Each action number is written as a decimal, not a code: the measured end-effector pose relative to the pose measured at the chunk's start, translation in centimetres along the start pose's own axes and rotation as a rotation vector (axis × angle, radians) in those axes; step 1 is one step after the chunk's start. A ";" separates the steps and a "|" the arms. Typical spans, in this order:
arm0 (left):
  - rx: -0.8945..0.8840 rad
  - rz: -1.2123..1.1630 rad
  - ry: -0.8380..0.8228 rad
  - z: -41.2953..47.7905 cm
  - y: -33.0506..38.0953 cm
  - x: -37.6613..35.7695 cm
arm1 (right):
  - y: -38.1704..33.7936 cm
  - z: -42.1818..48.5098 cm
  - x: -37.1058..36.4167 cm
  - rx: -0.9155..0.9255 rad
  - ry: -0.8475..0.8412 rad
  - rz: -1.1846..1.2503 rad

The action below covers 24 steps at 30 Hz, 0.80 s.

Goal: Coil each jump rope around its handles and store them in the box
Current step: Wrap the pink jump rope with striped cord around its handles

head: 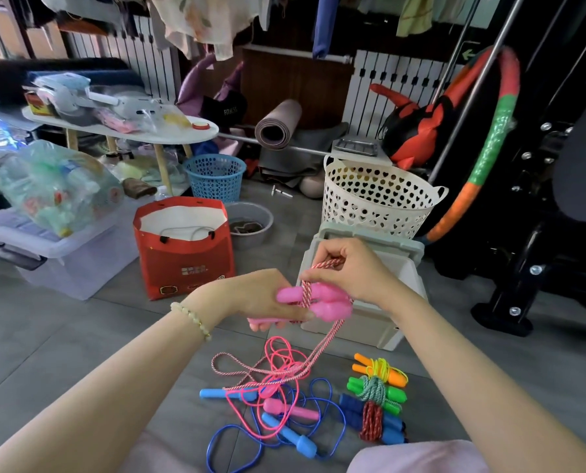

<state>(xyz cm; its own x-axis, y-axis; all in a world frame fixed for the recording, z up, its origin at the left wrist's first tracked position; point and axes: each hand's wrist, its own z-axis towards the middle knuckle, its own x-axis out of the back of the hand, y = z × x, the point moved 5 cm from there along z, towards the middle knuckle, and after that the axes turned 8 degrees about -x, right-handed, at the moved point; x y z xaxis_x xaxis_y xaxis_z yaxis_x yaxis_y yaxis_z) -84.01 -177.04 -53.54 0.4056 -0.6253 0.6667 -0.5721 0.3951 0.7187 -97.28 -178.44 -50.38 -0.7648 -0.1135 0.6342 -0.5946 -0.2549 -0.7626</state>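
**Pink handles held level, rope wound across them**

The left grip [260, 298] closes around a pair of pink handles [322, 300] and holds them in the air in front of the box [370, 324]. The handles lie side by side. Their long axis runs left to right across the view, thick ends pointing right and sitting slightly higher than the thin ends, which stick out below the palm.

A few turns of red-and-white rope [322, 346] cross the handles near their middle, at right angles to that axis. The right grip [349, 268] pinches a loop of this rope just above the handles. The rest of the rope hangs down to the floor [80, 336] and ends in a loose tangle.

That tangle mixes with a pink rope [277, 356] and a blue rope [301, 438], both uncoiled, their handles pointing different ways.

To the right of them lie three coiled bundles, close together: an orange bundle [380, 370] farthest from the person, a green bundle [376, 390] in the middle, and a blue bundle [373, 421] nearest. Each bundle's long axis slants down to the right.
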 end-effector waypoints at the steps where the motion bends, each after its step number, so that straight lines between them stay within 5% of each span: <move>1: 0.003 0.063 0.005 0.0 0.2 -0.1 | 0.3 0.0 -0.3 -0.017 -0.042 0.042; 5: -0.036 0.285 0.056 0.2 0.8 -0.1 | 1.5 -0.5 -1.4 -0.147 -0.293 0.294; 9: -0.102 0.389 0.150 0.0 1.0 0.7 | 1.3 -1.0 -1.4 -0.254 -0.353 0.450; 24: -0.140 -0.163 0.238 -1.0 0.6 1.7 | -1.0 -2.5 -0.5 -0.196 -0.592 0.684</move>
<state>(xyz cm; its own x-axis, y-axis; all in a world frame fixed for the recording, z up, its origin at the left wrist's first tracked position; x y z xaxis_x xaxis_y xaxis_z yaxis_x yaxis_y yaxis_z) -82.89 -177.19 -51.77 0.6489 -0.5194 0.5560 -0.3888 0.4018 0.8291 -96.96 -175.73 -50.25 -0.7456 -0.6651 -0.0417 -0.1326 0.2095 -0.9688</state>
